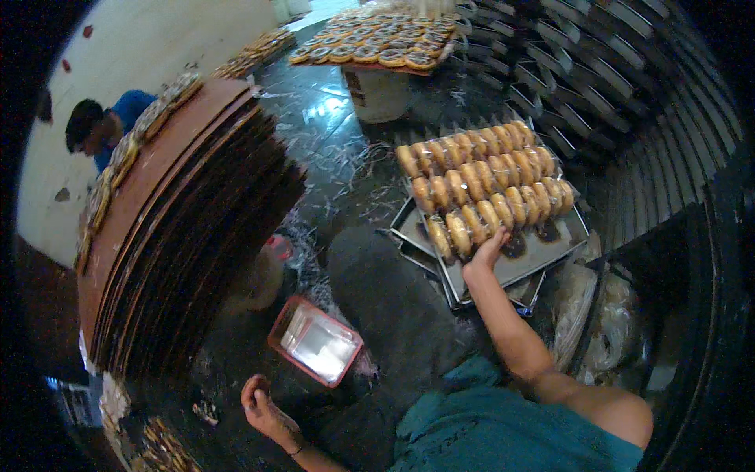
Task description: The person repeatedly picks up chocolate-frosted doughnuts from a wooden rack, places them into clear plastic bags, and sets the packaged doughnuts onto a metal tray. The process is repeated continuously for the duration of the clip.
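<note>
Three rows of ring doughnuts in clear plastic wrap lie on a metal tray at the right. My right hand is at the near edge of the closest row. Its thumb lies against the wrapped doughnuts, and its other fingers are mostly hidden beneath them. At the lower left, my left hand hangs above the dark floor with its fingers loosely bent and nothing visible in it. Just beyond that hand sits a red-rimmed plastic tub containing shiny clear plastic sheets or bags.
A tall stack of brown boards rises at the left, topped with doughnuts. Behind it, a person in blue bends down. Dark-topped doughnuts cover a far board. Plastic scraps litter the floor; racks and plastic bags line the right.
</note>
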{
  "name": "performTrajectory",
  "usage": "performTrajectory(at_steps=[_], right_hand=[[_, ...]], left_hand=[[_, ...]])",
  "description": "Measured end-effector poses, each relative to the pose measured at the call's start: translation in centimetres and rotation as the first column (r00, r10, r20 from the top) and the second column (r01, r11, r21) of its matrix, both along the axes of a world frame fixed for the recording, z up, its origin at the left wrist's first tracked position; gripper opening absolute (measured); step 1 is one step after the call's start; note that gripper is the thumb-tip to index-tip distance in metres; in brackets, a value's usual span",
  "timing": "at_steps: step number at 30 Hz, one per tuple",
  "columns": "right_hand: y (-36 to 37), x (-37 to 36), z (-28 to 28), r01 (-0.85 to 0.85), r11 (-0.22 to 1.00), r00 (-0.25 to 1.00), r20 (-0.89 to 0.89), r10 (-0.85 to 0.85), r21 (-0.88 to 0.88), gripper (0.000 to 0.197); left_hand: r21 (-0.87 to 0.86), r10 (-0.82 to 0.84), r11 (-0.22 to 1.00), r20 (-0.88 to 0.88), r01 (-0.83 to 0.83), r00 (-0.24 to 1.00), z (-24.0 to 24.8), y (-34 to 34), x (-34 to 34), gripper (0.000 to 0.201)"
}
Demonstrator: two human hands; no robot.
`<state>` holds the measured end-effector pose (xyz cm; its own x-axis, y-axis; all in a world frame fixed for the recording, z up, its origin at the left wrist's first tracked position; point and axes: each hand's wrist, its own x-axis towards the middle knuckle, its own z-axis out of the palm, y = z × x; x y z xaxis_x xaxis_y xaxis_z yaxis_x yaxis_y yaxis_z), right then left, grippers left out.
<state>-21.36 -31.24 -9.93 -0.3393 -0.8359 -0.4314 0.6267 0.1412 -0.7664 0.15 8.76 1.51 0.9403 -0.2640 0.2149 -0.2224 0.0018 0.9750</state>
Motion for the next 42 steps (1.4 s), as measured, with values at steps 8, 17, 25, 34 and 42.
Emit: performTrajectory(at_steps=[8,17,25,34,42], right_hand=[[4.0,4.2,5.7,-0.037,0.941,0.807,-0.565,-0.171,-0.337,0.062],[26.0,29.2,-2.4,-0.819,-0.518,-0.498,-0.757,0.424,0.248,0.039],[27.7,30.8,-19.2,-0.571,-0.506,-0.352,-0.75,-0.56,0.646,0.051],[28.0,31.2,-18.1,-0.478,-0.468,-0.517,-0.669,-0.534,0.743,0.056],[24.8,37.5,-10.5,-0.099,-0.854,-0.443,-0.791,-0.423,0.512,0.032]], left_hand=[[0.755,-0.725,0.5,0.098,0.424,0.681,4.6,1.2,5.9,0.039],[0.92,-0.373,-0.095,-0.388,0.381,0.843,-7.6,8.5,12.5,0.053],[0.938,-0.363,0.261,-0.125,0.229,0.924,-10.2,8.5,14.7,0.05],[0.913,-0.394,0.309,-0.131,0.265,0.91,-10.9,8.0,14.3,0.048],[0.222,-0.749,0.462,-0.421,0.859,0.511,-14.4,4.7,10.6,0.041]])
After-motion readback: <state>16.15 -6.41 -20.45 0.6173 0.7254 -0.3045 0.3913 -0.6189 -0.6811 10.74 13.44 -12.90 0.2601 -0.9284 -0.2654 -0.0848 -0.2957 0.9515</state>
